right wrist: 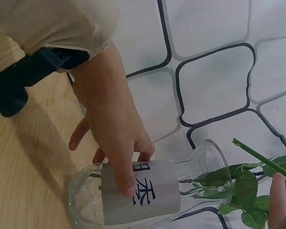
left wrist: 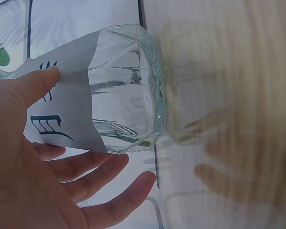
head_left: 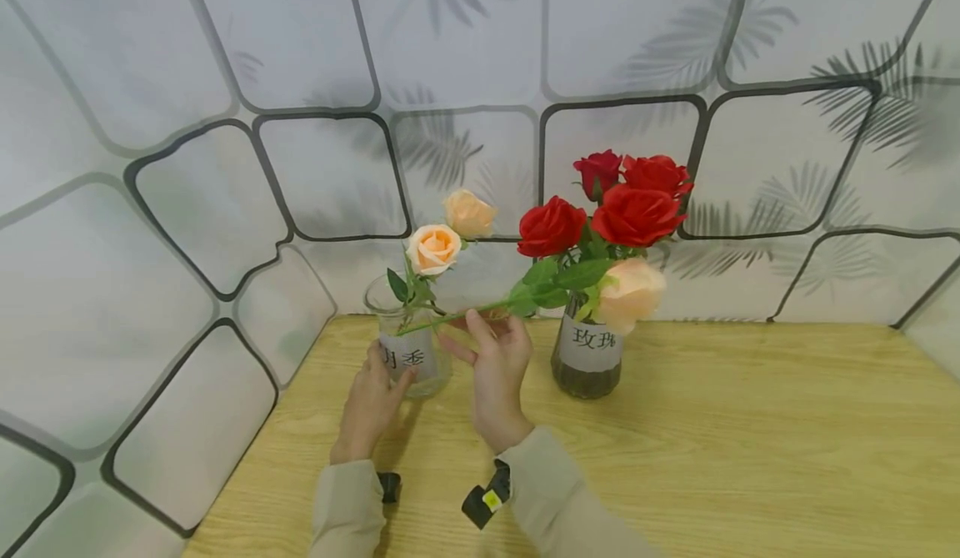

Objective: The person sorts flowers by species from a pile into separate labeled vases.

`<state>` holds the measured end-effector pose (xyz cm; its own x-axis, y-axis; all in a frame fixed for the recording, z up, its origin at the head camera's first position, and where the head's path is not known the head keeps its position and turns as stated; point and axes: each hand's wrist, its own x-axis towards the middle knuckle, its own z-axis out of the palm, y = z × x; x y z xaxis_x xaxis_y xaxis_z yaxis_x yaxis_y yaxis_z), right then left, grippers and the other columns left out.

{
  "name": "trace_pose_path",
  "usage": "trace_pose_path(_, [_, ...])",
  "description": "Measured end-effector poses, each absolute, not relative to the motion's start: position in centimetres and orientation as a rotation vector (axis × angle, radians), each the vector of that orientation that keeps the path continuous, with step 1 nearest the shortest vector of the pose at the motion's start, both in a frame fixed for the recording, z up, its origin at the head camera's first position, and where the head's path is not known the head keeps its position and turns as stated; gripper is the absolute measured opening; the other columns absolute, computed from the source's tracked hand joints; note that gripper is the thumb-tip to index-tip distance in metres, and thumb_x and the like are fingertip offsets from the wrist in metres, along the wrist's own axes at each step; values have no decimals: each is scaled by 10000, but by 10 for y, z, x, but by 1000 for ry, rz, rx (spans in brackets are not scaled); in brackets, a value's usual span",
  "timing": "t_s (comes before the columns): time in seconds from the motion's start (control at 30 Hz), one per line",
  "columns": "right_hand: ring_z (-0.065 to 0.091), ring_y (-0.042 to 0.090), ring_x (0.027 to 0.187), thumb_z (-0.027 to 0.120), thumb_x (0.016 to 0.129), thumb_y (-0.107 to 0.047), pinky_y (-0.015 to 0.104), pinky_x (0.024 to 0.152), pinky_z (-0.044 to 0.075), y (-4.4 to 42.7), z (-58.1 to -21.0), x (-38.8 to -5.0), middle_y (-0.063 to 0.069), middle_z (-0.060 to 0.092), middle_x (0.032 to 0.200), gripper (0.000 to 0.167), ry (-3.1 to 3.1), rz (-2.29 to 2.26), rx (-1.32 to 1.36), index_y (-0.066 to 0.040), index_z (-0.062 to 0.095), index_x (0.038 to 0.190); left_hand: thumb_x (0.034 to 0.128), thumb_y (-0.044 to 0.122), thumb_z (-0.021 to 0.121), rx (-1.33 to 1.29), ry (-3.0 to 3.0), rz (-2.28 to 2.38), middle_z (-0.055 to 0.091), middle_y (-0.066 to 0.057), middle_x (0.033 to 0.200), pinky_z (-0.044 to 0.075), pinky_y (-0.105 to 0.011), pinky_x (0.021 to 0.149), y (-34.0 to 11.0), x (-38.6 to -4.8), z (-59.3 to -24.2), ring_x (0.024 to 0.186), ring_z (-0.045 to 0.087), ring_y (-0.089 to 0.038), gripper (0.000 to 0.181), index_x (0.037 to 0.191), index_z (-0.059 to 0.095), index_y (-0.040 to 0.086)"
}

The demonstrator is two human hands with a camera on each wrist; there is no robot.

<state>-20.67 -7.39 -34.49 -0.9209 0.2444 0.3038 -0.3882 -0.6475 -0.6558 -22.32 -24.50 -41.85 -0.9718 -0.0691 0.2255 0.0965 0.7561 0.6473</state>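
My left hand (head_left: 369, 399) holds a clear glass vase (head_left: 430, 384) by its grey paper label (left wrist: 66, 95). The thumb lies across the printed characters, and the fingers reach round the other side. Two peach roses (head_left: 435, 249) stand in this vase. With my right hand (head_left: 501, 374) I pinch the green stem (right wrist: 262, 160) of another peach rose (head_left: 632, 293). It lies nearly level, bloom to the right, its cut stem end beside the vase's flared mouth (right wrist: 222, 169). Its leaves and bloom pass in front of a second vase.
That second, darker vase (head_left: 587, 381), also labelled, stands to the right on the wooden table (head_left: 750, 424) and holds several red roses (head_left: 637, 214). A patterned wall covering (head_left: 465, 145) rises behind the table and along its left side.
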Motion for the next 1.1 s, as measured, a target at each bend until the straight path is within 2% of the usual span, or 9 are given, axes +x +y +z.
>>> trace_pose_path(0.2, [687, 223, 866, 576, 1005, 35, 493, 737, 614, -77, -336, -220, 114, 627, 968, 65, -1064, 2522, 296, -20, 593, 976, 1032, 267, 623, -4, -2726, -1018, 372, -427, 1457, 401, -637, 1052, -245, -224, -418, 1305, 452, -548, 788, 1521, 167, -151])
trace_pose_path(0.47, [692, 229, 882, 570, 1006, 48, 491, 757, 613, -87, -334, -238, 134, 648, 982, 102, -1157, 2407, 341, 24, 602, 1100, 1031, 265, 622, -1, -2732, -1006, 387, -435, 1438, 419, -644, 1026, -245, -224, -419, 1275, 476, -553, 795, 1521, 157, -156])
trace_pose_path(0.57, [694, 329, 897, 570, 998, 70, 487, 767, 612, -91, -334, -244, 188, 643, 980, 104, -1258, 2345, 342, 83, 575, 1101, 1030, 263, 623, -6, -2731, -1001, 388, -443, 1430, 421, -648, 1020, -245, -225, -419, 1268, 479, -559, 795, 1517, 159, -161])
trace_pose_path(0.73, [674, 477, 905, 596, 979, 70, 492, 777, 609, -98, -331, -251, 209, 639, 965, 87, -1491, 2211, 301, 107, 601, 1057, 1031, 263, 620, 0, -2734, -1003, 368, -443, 1446, 406, -647, 1038, -245, -225, -419, 1287, 456, -564, 794, 1518, 159, -162])
trace_pose_path(0.9, [683, 354, 766, 621, 962, 50, 492, 714, 610, -102, -326, -262, 182, 650, 883, 52, -1728, 2086, 277, 98, 637, 951, 1032, 264, 616, 4, -2736, -1008, 365, -436, 1453, 395, -647, 1048, -245, -224, -419, 1298, 443, -563, 786, 1517, 165, -159])
trace_pose_path(1.0, [633, 226, 655, 638, 956, 36, 385, 611, 588, -101, -322, -270, 167, 655, 821, 66, -1915, 1931, 303, 78, 664, 912, 1032, 261, 618, -2, -2731, -1000, 373, -436, 1449, 398, -644, 1048, -245, -224, -418, 1297, 448, -560, 778, 1513, 174, -160])
trace_pose_path(1.1, [555, 162, 599, 658, 956, 0, 282, 538, 485, -101, -317, -278, 113, 632, 761, 101, -2103, 1740, 333, 37, 673, 864, 1032, 260, 622, -10, -2726, -995, 378, -436, 1446, 407, -642, 1041, -245, -224, -419, 1292, 459, -556, 778, 1510, 177, -163])
